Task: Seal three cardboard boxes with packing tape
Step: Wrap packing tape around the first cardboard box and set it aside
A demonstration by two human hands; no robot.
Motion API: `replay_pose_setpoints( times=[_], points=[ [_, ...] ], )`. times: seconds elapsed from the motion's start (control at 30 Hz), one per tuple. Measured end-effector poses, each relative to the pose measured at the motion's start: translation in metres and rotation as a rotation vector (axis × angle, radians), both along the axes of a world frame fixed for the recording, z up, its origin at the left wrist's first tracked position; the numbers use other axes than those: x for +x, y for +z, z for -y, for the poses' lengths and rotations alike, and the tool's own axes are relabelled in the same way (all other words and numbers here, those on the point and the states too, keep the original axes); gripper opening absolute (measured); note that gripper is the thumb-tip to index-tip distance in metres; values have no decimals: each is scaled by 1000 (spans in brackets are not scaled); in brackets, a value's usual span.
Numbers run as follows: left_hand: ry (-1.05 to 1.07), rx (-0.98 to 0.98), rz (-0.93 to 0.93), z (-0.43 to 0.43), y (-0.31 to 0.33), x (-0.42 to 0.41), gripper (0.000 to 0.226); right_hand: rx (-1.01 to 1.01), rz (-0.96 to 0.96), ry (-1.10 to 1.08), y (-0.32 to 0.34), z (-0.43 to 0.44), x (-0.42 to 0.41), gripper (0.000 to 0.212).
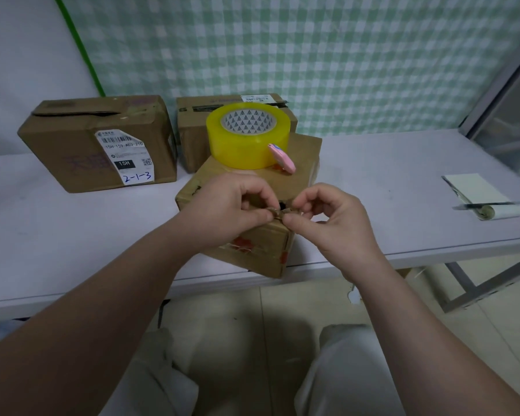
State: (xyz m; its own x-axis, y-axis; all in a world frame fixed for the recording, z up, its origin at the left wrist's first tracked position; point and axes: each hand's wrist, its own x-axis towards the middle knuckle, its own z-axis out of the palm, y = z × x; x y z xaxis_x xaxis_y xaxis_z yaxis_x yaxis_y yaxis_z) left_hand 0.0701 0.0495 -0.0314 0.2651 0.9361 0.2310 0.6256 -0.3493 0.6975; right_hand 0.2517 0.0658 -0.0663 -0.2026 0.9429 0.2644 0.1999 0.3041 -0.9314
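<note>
The left hand (231,202) and right hand (330,217) both pinch a crumpled brownish scrap (279,212) at the top front edge of the near box (252,244), which overhangs the table (72,223) edge; the yellow tape roll (248,145) sits on that box, a pink cutter (281,157) leaning against it; the labelled box (81,154) and the third box (192,139) stand behind, near the wall.
</note>
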Motion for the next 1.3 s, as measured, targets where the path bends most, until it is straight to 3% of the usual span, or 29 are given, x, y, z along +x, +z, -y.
replay_pose_setpoints(
  times=[0.13,0.33,0.43,0.8,0.97,1.3],
  points=[
    [14,-8,75,1,-3,0,21,96,116,-102,-2,5,-1,28],
    [11,16,112,3,-7,0,10,179,71,-46,-7,11,-8,18],
    [13,26,109,6,-9,-2,16,198,66,-47,-8,14,-10,17],
    [41,-59,-48,4,3,8,10,-137,9,67,20,1,-1,25],
    [30,-74,-66,2,5,11,4,-240,-96,148,22,-4,6,18],
    [-105,-108,-8,7,5,1,23,-179,46,211,13,-14,9,26]
  ],
)
